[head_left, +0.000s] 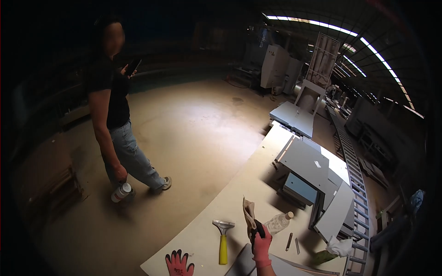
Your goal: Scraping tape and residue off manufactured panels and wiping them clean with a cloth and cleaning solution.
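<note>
My right hand, in a red glove with black fingertips, is closed around a folded beige cloth raised over the table. Just right of it is a clear bottle with a light cap. My left hand, gloved the same way, has its fingers spread at the table's near left edge and holds nothing. Between the hands lies a scraper with a yellow handle and a wide metal head. Two thin, narrow tools, one dark and one grey, rest right of the bottle's base.
Grey panels are stacked along the pale table, with a blue-topped block among them. A white crumpled cloth sits near the roller conveyor. At left stands a person holding a phone and a white container.
</note>
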`<state>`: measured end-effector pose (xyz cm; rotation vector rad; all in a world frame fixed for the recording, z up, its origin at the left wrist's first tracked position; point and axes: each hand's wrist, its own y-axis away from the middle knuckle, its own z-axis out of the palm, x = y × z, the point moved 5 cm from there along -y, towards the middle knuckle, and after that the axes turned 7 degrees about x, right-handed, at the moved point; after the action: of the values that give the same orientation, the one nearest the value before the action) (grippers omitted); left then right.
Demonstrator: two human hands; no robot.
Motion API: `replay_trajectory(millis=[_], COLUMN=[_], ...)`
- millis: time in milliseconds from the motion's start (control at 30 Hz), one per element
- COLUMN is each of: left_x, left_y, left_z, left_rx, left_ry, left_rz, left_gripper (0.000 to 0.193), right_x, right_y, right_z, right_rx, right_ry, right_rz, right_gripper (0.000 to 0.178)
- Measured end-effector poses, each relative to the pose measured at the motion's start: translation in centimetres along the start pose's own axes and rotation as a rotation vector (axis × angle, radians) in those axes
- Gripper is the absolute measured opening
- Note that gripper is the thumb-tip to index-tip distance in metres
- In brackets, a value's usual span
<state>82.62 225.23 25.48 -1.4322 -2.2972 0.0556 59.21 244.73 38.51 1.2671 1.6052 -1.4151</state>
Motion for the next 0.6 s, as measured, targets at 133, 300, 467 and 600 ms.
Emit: replay_trajectory(millis=[133, 300, 467, 600], left_x=[6.0, 11.1, 13.7, 15.8], left_y=[-3.9, -7.7, -9.5, -12.9], left_z=[-1.7, 2.9, 8.5, 10.8], left_rx=[0.165, -0.038, -0.114, -0.212], left_ry=[0.149, 0.242, 0.11, 0.1], left_rz=[0.073, 0.102, 0.217, 0.255], left_gripper=[0.049, 0.072, 0.062, 0.058], right_x=[2.2, 0.5, 3.4, -1.0], right_y=[12.6, 26.0, 32.0, 28.2], right_z=[-13.0, -25.7, -28.5, -25.6], right_rx=[0.122, 0.244, 0.018, 0.107], right_ry=[0.072, 0.872, 1.238, 1.098], right_rz=[0.242, -0.039, 0.185, 0.106], right_gripper=[0.031, 0.026, 0.039, 0.073])
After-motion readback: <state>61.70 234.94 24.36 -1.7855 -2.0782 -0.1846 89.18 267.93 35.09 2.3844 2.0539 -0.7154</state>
